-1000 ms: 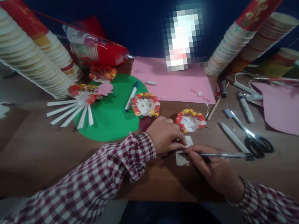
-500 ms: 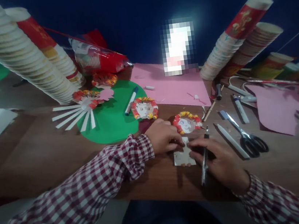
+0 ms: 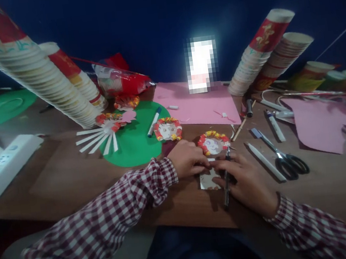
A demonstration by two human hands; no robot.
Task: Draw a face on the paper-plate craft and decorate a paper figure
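A small pale piece of paper lies on the brown table in front of me, with reddish marks along its lower edge. My left hand is closed at its upper end, fingertips pressing on the paper. From the other side my right hand reaches the same paper with its thumb and forefinger. A slim dark pen is tucked between that hand's fingers, pointing away from me. Just beyond the hands lies a paper-cup face with a red and yellow wrapped rim. My fingers partly cover the paper.
Scissors, a white pencil-shaped tool and a marker lie to the right. Another cup face rests by a green sheet. Tall cup stacks lean left; a power strip sits far left.
My right hand has shifted slightly left and away from me, bringing its fingertips close to my left hand's. The pen moved with it. The camera view has turned a little left.
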